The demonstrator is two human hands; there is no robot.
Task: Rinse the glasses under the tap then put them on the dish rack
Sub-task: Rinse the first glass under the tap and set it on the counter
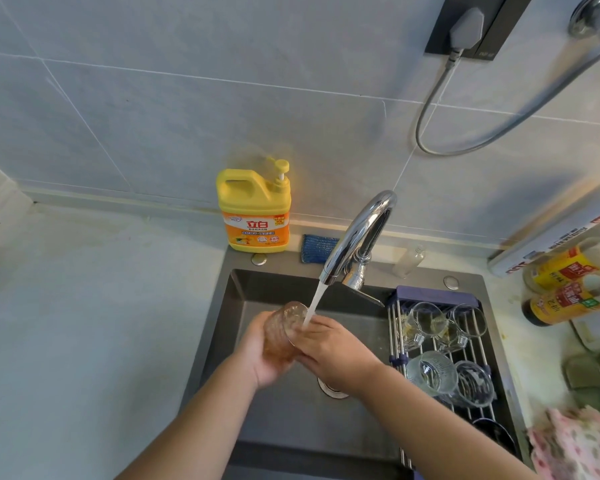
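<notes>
The left grip (pixel 269 358) holds an amber glass (pixel 283 327) tilted over the sink (pixel 238 292), and the right grip (pixel 329 351) holds its other side. Water from the tap (pixel 359 233) runs onto the glass where the right grip meets it. The dish rack (pixel 430 293) across the sink's right side carries clear glasses (pixel 430 372). A yellow soap bottle (pixel 253 209) stands on the tabletop (pixel 101 306) behind the sink.

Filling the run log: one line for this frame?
rinsing; left hand grips amber glass; right hand grips its rim; tap running; dish rack: clear glasses
</notes>
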